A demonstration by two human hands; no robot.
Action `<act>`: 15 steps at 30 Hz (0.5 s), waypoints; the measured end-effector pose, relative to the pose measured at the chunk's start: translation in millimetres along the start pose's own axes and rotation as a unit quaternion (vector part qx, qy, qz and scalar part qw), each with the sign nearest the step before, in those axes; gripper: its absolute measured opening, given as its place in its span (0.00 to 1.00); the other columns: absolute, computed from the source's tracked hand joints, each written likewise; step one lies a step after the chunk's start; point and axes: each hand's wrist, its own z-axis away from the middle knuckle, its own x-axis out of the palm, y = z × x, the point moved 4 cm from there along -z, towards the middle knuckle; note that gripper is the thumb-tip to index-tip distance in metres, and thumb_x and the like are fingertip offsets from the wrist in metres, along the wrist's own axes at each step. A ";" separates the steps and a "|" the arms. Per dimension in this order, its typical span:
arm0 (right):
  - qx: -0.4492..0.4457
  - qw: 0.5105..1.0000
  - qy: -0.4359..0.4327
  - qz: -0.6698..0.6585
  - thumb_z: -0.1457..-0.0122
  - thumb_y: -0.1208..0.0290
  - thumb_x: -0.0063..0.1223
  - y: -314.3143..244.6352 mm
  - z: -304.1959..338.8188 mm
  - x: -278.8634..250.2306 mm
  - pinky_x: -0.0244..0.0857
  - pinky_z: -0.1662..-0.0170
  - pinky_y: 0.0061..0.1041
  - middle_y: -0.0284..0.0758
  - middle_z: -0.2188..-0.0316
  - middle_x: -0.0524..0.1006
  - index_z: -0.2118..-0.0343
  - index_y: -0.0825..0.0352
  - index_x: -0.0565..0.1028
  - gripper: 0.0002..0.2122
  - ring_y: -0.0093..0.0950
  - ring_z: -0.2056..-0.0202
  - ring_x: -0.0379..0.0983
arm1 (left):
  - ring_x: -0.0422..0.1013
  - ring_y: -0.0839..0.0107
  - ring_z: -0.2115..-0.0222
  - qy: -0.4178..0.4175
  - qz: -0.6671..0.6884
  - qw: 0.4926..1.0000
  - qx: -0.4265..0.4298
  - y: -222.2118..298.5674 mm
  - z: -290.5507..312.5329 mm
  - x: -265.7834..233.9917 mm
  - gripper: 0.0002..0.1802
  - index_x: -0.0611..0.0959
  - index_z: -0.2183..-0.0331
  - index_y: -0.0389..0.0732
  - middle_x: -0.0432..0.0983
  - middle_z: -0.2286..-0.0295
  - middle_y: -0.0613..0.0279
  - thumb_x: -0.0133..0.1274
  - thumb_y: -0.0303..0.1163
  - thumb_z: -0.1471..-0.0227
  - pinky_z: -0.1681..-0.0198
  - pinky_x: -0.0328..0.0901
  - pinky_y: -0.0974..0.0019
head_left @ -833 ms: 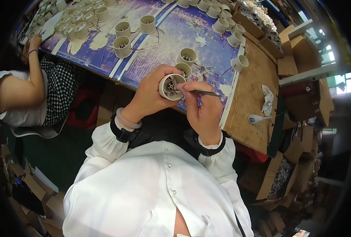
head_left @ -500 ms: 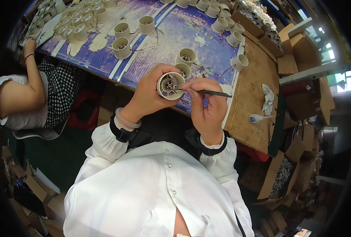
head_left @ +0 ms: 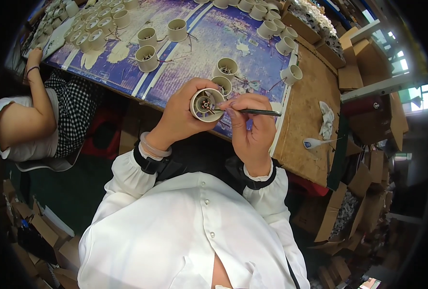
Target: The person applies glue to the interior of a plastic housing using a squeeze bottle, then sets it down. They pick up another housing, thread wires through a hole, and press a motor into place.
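My left hand (head_left: 179, 113) is closed around a cream-coloured round housing (head_left: 195, 114), its open end tilted toward me. Inside it sits a small motor-like core (head_left: 205, 104) with copper-coloured parts, held by thin spokes. Pinched in my right hand (head_left: 253, 130) is a slim dark pair of tweezers (head_left: 268, 112), whose tip reaches into the housing beside the core. The exact contact of the tip is too small to make out. Just beyond my hands, another housing (head_left: 227, 85) stands on the table, partly hidden by the held one.
More housings with trailing wires stand on the purple-blue table cover (head_left: 190, 62). To the right, brown board (head_left: 300, 139) bears a white cloth (head_left: 326, 120) and a small white bottle with a thin spout (head_left: 312, 143). At the left sits another person (head_left: 28, 115). Cardboard boxes (head_left: 339, 212) line the right.
My hands and the housing have barely shifted, slightly to the left in the picture. The tweezers stay inside the housing. Nothing was let go or taken hold of.
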 end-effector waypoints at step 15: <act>-0.036 0.998 -0.021 0.050 0.52 0.80 0.57 0.6 0.5 4.3 0.65 0.69 0.26 0.32 0.72 0.75 0.72 0.67 0.73 0.05 0.33 0.68 0.71 | 0.71 0.68 0.64 0.003 -0.015 1.000 0.017 -4.4 1.6 0.0 0.28 0.74 0.60 0.41 0.72 0.65 0.61 0.64 0.23 0.69 0.60 0.65 0.69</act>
